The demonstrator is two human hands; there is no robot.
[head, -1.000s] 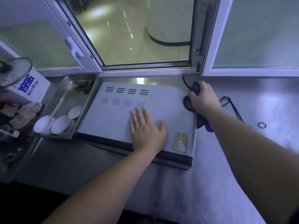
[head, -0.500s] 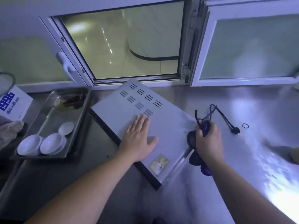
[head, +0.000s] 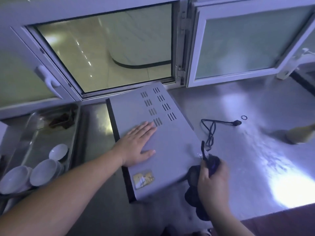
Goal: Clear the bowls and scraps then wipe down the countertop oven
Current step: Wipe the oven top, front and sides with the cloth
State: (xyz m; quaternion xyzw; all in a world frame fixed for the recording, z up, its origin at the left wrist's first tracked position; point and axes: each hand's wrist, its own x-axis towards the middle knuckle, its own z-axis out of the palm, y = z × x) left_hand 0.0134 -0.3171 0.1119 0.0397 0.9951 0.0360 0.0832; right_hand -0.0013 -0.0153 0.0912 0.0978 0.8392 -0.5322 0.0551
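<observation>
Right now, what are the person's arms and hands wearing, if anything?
Nothing shows on them. The left hand and right hand are bare, without gloves, rings or watch in view, and both forearms are uncovered with no sleeve visible up to the frame edge.

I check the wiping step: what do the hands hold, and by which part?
Right hand grips a bunched dark cloth at its upper part. Left hand holds nothing; it rests flat on the oven.

**Oven top under hand, cloth at its right edge**

Centre frame: countertop oven (head: 170,150) sits skewed on the steel bench (head: 255,159). Left hand (head: 138,145) lies flat on its top, fingers (head: 148,127) straight, reaching the vent slots. Right hand (head: 213,178) grips a dark cloth (head: 193,189) at the oven's lower right edge. Power cord (head: 211,132) lies loose right of centre. Lower left: white bowls (head: 42,172) in a metal tray (head: 30,133).
</observation>
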